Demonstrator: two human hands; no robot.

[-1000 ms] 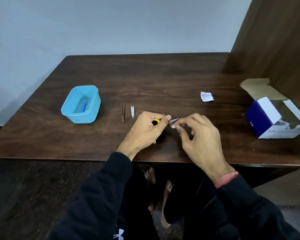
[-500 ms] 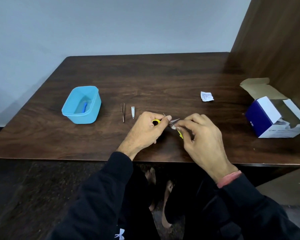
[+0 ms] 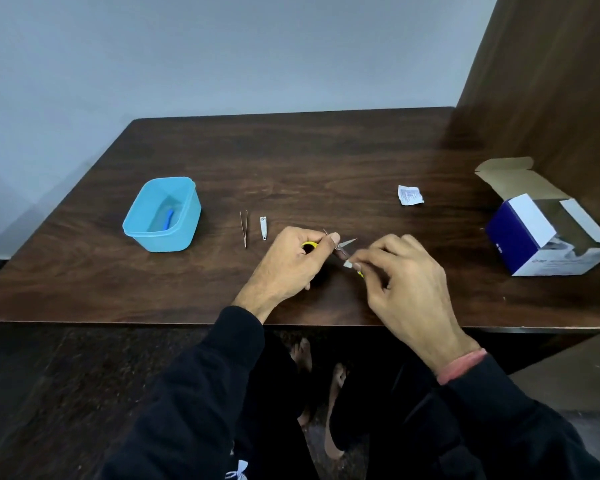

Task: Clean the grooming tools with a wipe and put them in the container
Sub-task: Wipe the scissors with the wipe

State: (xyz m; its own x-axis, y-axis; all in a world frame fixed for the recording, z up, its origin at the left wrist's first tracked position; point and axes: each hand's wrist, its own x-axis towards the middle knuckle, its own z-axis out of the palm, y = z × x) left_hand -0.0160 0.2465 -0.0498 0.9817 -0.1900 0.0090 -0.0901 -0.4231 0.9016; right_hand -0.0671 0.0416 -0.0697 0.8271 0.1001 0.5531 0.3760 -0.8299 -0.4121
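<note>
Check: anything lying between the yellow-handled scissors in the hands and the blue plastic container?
Yes. The thin metal tweezers and the small silver nail clipper lie on the table between the yellow-handled scissors and the blue plastic container. Lifting over should clear them.

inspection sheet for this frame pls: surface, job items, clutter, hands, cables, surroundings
Surface: dark wood table.
Job's things: yellow-handled scissors in both hands, blades open; wipe pinched against them; tweezers and nail clipper lying side by side; blue container holds one small blue item.
Clutter: torn sachet; open blue and white box.
Hands: left hand grips the scissors; right hand pinches the wipe.
Cables: nothing seen.
Surroundings: pale wall, wood panel at right.
</note>
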